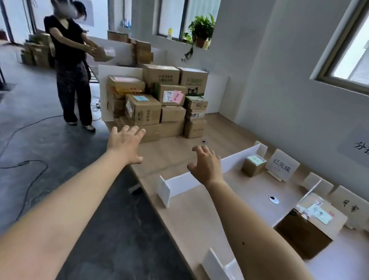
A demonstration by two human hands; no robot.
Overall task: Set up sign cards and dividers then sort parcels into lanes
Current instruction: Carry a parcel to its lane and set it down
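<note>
Both empty hands, left hand (125, 144) and right hand (205, 166), reach toward stacked parcels (155, 105)

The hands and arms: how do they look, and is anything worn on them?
The left hand and right hand are bare: no gloves, rings or watch show. The left forearm and right forearm are also bare, without sleeves; the right one has a small dark spot.

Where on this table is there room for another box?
Bare wood lies between the parcel stack and the long divider, and in the lane in front of the small box. Crowded: the stack itself, and the next lane, filled by the big box.
</note>
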